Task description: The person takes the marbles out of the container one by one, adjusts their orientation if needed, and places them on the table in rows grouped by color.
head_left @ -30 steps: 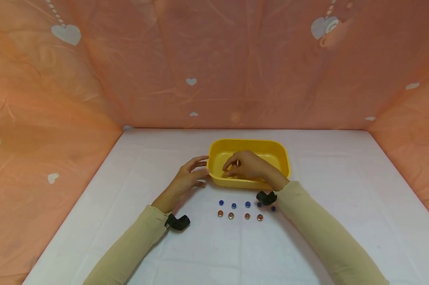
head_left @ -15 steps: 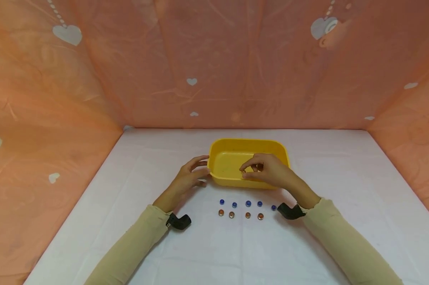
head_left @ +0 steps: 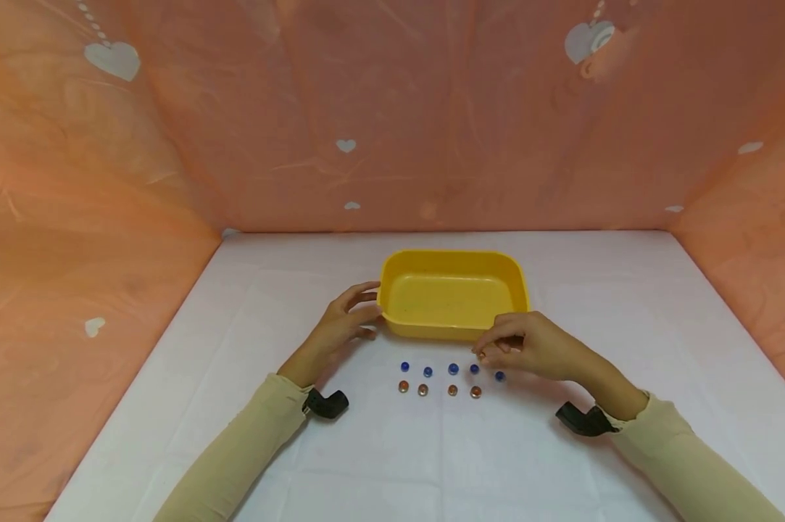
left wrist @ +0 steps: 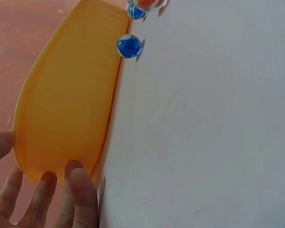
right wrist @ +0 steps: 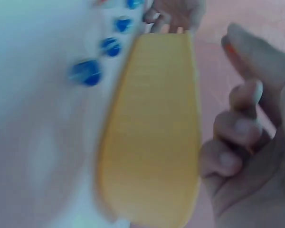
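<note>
My right hand pinches a small orange marble between thumb and fingertips, just in front of the yellow tub. In the right wrist view only a bit of the orange marble shows between the fingers. My left hand rests against the tub's left end with its fingers spread and only slightly bent. On the cloth before the tub lies a row of several blue marbles. A row of several orange-brown marbles lies nearer to me.
A white cloth covers the table. Orange sheeting with pale hearts stands behind and on both sides. A black wrist camera sits at the left cuff, another black wrist camera at the right.
My right hand has come out of the tub with the orange marble and moved right and toward me, to the marble rows. My left hand has stayed at the tub's left end.
</note>
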Demonstrator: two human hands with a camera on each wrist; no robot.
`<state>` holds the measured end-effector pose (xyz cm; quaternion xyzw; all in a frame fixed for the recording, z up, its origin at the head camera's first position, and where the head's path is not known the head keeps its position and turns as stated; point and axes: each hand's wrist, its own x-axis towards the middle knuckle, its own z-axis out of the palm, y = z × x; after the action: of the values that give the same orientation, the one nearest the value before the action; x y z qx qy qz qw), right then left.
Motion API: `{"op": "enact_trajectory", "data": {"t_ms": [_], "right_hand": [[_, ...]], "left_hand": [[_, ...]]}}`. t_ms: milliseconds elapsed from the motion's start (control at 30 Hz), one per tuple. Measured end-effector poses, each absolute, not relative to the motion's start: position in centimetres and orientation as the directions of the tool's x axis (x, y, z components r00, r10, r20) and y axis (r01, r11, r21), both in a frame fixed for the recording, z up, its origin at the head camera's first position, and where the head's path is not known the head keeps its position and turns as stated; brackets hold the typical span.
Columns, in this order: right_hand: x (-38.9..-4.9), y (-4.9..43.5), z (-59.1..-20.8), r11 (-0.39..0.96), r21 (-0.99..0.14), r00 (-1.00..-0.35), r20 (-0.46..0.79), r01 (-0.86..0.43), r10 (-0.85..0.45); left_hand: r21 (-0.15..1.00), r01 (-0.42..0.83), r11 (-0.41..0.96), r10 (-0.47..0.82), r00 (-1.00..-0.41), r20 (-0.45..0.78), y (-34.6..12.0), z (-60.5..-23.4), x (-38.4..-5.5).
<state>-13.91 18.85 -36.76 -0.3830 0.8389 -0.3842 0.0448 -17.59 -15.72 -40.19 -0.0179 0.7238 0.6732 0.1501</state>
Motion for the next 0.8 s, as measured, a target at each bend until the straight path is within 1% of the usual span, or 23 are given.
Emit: {"op": "enact_trajectory", "data": {"t_ms": [67,133,467,600,800], "right_hand": [[-13.7,19.6,-37.3,0.381,-0.684,-0.671,0.215,-0.622,-0.71],[-13.5,20.1,-37.8,0.366,-0.697,-0.654,0.195,-0.617,-0.731],[-13.2,21.5,-39.8,0.39,-0.708,-0.645,0.119,-0.588,-0.755],[-13.1,21.7,-40.2,0.423,-0.705,-0.649,0.07,-0.569,-0.758],[-13.0,21.5,-40.2,0.442,-0.712,-0.63,0.001,-0.546,-0.777]], "left_hand": [[0.969,-0.23,0.095,0.173,-0.954,-0.244,-15.7,-40.2,-17.6],[0.967,-0.237,0.099,0.164,-0.954,-0.25,-15.7,-40.1,-17.5],[0.967,-0.241,0.078,0.178,-0.951,-0.251,-15.4,-40.1,-17.5],[0.965,-0.249,0.08,0.185,-0.948,-0.26,-15.3,-40.2,-17.5],[0.962,-0.26,0.078,0.167,-0.948,-0.27,-15.2,-40.2,-17.5]]}}
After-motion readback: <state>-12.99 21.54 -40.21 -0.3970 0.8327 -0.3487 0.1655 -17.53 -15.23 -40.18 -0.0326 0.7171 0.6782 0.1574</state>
